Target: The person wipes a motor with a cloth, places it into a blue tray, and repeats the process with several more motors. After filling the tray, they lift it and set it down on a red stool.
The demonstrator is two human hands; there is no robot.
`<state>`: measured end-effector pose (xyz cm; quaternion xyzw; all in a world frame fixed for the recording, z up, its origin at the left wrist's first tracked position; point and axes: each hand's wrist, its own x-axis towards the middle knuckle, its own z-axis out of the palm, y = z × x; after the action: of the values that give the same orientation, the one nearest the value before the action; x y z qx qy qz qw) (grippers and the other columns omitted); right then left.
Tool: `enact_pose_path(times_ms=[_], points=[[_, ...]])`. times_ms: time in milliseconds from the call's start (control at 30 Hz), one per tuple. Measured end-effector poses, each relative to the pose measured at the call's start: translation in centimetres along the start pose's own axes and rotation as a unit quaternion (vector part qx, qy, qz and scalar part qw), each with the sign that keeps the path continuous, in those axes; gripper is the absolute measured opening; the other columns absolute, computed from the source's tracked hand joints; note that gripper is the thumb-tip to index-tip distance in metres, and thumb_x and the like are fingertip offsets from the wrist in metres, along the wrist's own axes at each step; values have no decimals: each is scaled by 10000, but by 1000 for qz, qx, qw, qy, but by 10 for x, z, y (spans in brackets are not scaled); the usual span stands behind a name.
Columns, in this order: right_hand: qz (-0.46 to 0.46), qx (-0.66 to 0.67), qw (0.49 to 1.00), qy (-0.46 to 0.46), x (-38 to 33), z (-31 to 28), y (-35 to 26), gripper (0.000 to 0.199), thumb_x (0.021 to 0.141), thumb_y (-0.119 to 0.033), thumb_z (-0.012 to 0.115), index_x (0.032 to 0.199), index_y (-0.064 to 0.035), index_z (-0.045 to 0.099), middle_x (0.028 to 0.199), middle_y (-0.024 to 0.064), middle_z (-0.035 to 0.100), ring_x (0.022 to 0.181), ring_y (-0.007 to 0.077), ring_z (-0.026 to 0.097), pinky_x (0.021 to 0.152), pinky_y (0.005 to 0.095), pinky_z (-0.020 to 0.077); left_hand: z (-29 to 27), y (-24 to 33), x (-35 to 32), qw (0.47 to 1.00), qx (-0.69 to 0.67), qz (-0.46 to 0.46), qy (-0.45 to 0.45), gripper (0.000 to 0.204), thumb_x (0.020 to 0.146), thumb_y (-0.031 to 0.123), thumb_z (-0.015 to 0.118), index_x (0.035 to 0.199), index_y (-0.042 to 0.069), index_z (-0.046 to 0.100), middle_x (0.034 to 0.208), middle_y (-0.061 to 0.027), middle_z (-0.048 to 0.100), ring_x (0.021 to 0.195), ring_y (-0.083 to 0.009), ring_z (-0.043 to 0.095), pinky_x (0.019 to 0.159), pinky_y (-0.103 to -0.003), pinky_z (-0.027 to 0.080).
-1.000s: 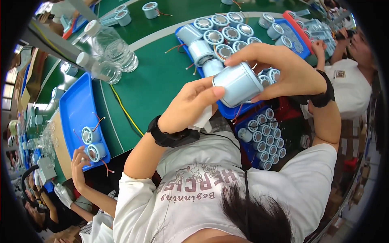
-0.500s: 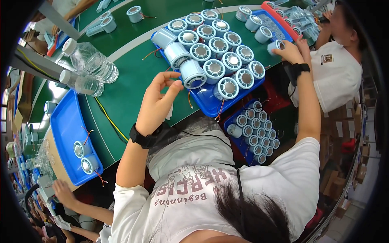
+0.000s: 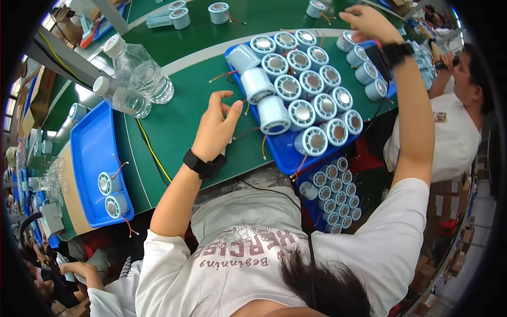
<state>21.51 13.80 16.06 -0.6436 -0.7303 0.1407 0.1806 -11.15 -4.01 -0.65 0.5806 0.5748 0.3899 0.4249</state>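
Note:
A blue tray (image 3: 288,167) in front of me holds several light-blue cylindrical motors (image 3: 311,140) with silver discs on their ends and thin wires. Most stand upright; those along its left edge lie tilted. My left hand (image 3: 215,127) is just left of this tray, fingers apart and empty, touching no motor. Stretched far to the right, my right hand (image 3: 372,25) hangs over the table with its fingers extended and nothing in them. It is between a lone motor (image 3: 316,9) at the far side and a row of motors (image 3: 366,73) at the right.
Two clear bottles (image 3: 138,74) stand at the left, by a metal post. A second blue tray (image 3: 92,153) with two motors lies left. Below the table edge sits another full tray of motors (image 3: 335,193). A person in a white shirt (image 3: 459,124) is at the right.
My right hand has let go of a motor, which now stands in the right-hand row, and has moved farther away over the table. My left hand has come away from the tray's tilted motor.

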Motion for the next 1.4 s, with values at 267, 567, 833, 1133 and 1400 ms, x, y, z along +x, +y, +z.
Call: enact_pose_path(times_ms=[267,567,833,1133,1400], points=[[-20,-324,939,-115,245,98,103,988,606,-309,808,1449,-216,300,1289,290,448,1122,375,545,871,441,491,-24,-22,39,960,-201,-178,-81,253,943,242,533,875,1,569,660,-15,526,608,-87,486,543,-244,392],[91,-259,961,-26,264,129,118,548,696,-58,665,1199,-254,570,1274,165,521,1168,347,523,977,420,443,-32,-32,21,958,-235,-156,-52,197,947,199,522,903,9,556,685,-10,549,607,-78,508,545,-224,409],[-130,-106,985,28,178,25,135,524,669,-185,703,1178,-153,582,959,150,656,770,277,632,760,357,517,-35,-23,2,981,-150,-91,-77,207,925,216,556,902,12,583,723,-21,590,642,-89,541,591,-239,451],[-354,36,920,-162,-1,-15,-87,553,716,-11,713,1237,-92,549,1202,61,500,1140,178,513,945,350,479,-56,13,-9,963,-255,-52,-72,275,958,274,509,1064,29,575,777,-57,622,508,-58,468,453,-210,361],[-425,104,871,-222,-111,-3,-147,575,706,-90,767,1245,-104,566,1198,69,497,1100,193,540,883,351,537,-42,100,-31,850,-466,-86,-231,535,984,416,410,1324,3,392,1033,-156,632,432,-77,438,384,-209,324]])
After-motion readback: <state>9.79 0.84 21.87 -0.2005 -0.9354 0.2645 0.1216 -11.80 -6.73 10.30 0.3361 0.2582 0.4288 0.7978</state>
